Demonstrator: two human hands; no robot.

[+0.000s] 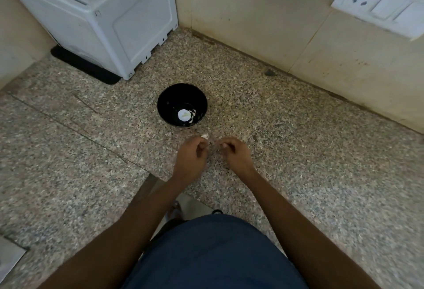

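Both hands hover low over the speckled stone worktop (286, 155), close together but not touching, fingers curled inward toward each other. The left hand (191, 155) pinches a small white piece at its fingertips, a garlic clove (205, 136) by the look of it. The right hand (234, 153) has thumb and forefinger drawn together, but whether they hold a scrap of skin is too small to tell. The black bowl (165, 103) stands on the worktop straight ahead of the hands, almost in line with the left one and off to the side of the right. It already holds a few white peeled pieces (184, 115). The clove sits on the bowl side of the left hand, so that hand looks nearer for a drop: a short reach forward over the near rim
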